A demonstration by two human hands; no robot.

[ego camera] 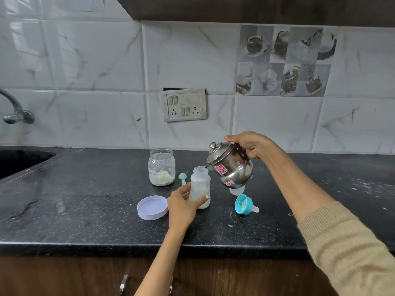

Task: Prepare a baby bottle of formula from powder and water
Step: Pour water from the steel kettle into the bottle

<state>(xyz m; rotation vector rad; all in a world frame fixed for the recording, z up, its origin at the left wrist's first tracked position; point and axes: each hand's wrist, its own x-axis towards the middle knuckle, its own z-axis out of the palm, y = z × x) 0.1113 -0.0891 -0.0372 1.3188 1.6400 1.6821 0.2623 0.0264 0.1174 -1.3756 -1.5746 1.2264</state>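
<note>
Steel kettle (230, 165) gripped by right hand (252, 146), one bottle (200, 186) gripped by left hand (181, 207), one jar (161, 167)

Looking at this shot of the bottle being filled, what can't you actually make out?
All in the head view:
- Water stream: the kettle spout meets the bottle mouth; any flow is too fine to see.
- Water level: hidden by the frosted wall and the left hand.
- Jar label: too small to read.
- Clear cap: mostly behind the kettle.
- Kettle handle: covered by the right hand.
- Tap: cut by the left edge.
</note>
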